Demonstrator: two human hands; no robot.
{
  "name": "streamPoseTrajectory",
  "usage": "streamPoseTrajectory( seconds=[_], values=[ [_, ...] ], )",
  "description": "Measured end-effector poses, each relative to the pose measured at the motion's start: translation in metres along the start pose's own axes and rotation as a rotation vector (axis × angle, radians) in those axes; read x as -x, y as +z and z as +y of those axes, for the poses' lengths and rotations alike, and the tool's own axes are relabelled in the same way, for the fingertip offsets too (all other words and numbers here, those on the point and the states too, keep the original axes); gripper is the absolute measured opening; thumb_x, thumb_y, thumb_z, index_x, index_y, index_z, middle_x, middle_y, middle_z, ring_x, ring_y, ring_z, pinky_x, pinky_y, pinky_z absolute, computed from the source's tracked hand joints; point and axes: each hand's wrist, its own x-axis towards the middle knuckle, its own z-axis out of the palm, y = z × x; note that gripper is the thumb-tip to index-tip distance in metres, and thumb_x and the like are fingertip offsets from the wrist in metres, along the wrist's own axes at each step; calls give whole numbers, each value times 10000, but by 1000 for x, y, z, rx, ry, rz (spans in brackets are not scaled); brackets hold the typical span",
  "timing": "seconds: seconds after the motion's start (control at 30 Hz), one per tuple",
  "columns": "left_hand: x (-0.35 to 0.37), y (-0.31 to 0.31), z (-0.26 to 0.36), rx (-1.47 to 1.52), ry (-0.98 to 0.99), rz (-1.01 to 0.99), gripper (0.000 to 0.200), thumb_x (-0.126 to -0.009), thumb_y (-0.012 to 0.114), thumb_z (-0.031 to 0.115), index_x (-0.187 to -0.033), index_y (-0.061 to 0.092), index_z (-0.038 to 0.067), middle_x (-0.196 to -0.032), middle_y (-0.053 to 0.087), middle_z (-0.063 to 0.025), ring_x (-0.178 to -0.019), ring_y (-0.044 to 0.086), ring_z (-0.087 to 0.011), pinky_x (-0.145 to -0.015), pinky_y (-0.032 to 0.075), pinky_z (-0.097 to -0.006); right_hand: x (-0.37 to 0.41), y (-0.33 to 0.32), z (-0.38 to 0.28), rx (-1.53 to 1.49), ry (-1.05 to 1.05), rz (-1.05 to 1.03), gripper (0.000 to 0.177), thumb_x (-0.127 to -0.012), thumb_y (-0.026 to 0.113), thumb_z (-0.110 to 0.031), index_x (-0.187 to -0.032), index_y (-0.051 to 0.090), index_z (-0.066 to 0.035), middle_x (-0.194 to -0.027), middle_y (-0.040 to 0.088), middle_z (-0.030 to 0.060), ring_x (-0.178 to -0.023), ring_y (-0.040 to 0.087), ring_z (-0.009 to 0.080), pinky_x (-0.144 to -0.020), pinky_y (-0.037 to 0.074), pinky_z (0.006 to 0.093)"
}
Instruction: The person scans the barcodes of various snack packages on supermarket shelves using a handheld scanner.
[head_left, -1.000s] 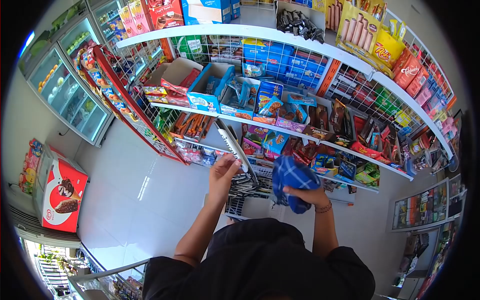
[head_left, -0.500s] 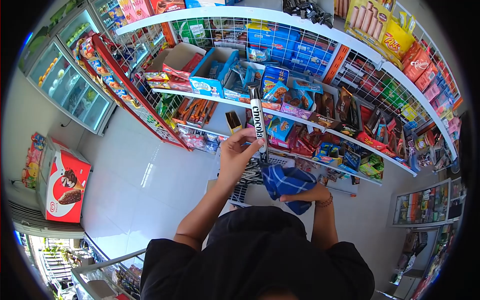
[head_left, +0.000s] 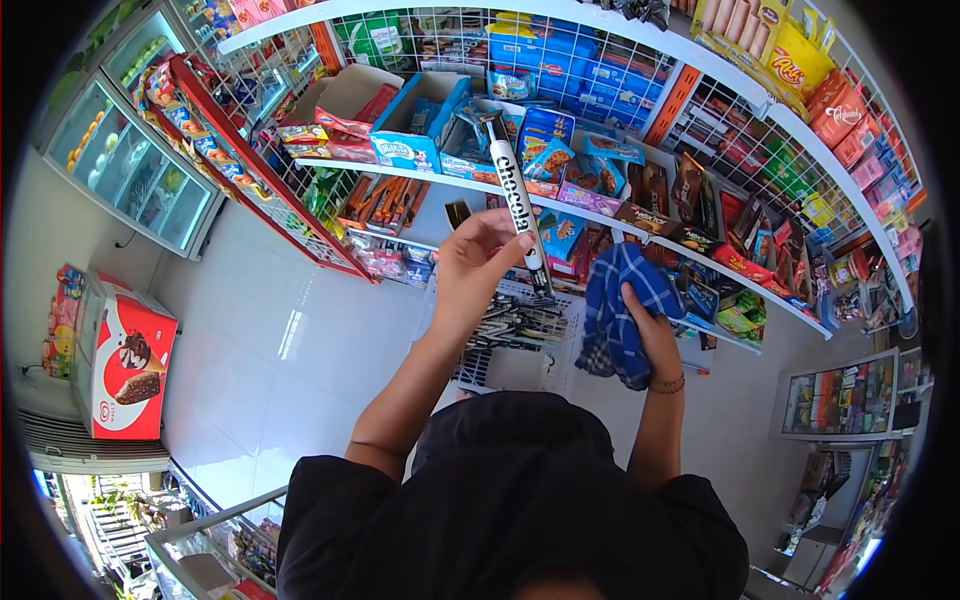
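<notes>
My left hand [head_left: 478, 262] is closed around a long, slim chocolate stick packet [head_left: 513, 190], white and black with large dark lettering, held upright at a slight tilt. To its right, my right hand [head_left: 650, 325] grips a blue checked cloth [head_left: 622, 300], which bunches up and hangs down, apart from the packet. Below the left hand stands a white plastic basket [head_left: 570, 350] with many similar slim black-and-white packets [head_left: 510, 325] lying in it. A small open dark-and-gold box [head_left: 458, 214] sits on the lower shelf just behind my left hand.
Curved white shelves [head_left: 430, 178] ahead hold snack boxes, among them a blue open box [head_left: 420, 115] and dark chocolate boxes [head_left: 690, 205]. A red rack [head_left: 262, 170] stands left, with glass fridges [head_left: 130, 165] beyond. A red ice cream freezer [head_left: 135, 360] is at far left.
My right hand has moved the cloth up and to the right, off the packet's lower end. The packet, still in my left hand, now leans a little more, and more of the basket shows.
</notes>
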Motion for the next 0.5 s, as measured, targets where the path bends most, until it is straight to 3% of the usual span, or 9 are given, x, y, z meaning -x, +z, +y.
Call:
streamPoseTrajectory(
  seconds=[0.13, 0.2, 0.33, 0.4, 0.5],
  values=[
    [-4, 0, -1, -10, -22, 0, 262, -762, 637, 56, -987, 528, -20, -866, 603, -69, -743, 558, -94, -615, 459, -216, 0, -11, 6, 100, -100, -4, 591, -723, 682, -344, -1145, 488, 21, -1076, 546, 98, -965, 527, 170, -833, 409, 273],
    [-6, -1, -3, -7, -27, -7, 257, -762, 632, 42, -991, 530, -18, -863, 602, -65, -740, 556, -92, -617, 461, -219, 4, -14, 7, 75, -112, -3, 412, -740, 681, -267, -1042, 569, -11, -1024, 576, 66, -943, 526, 142, -827, 404, 274],
    [-9, 1, -2, -68, 18, -83, 250, -760, 613, -13, -1000, 544, -16, -878, 587, -57, -749, 538, -86, -644, 456, -219, -5, -23, 23, 43, -205, -57, 363, -739, 670, -178, -1038, 561, -4, -995, 583, 67, -919, 537, 149, -812, 413, 278],
    [-13, -1, -6, -120, 60, -129, 255, -758, 608, -29, -1005, 549, -14, -891, 575, -52, -768, 532, -85, -664, 449, -216, -15, -32, 33, -122, -321, -162, 276, -762, 602, -97, -1018, 565, -2, -967, 588, 70, -889, 548, 154, -788, 427, 280],
    [-18, -7, -10, -172, 88, -199, 250, -767, 593, -34, -1013, 563, 2, -915, 546, -41, -813, 520, -93, -706, 429, -218, -18, -38, 33, -383, -260, -211, 221, -713, 505, -64, -914, 548, 18, -867, 570, 118, -805, 550, 202, -749, 429, 305]
  ],
)
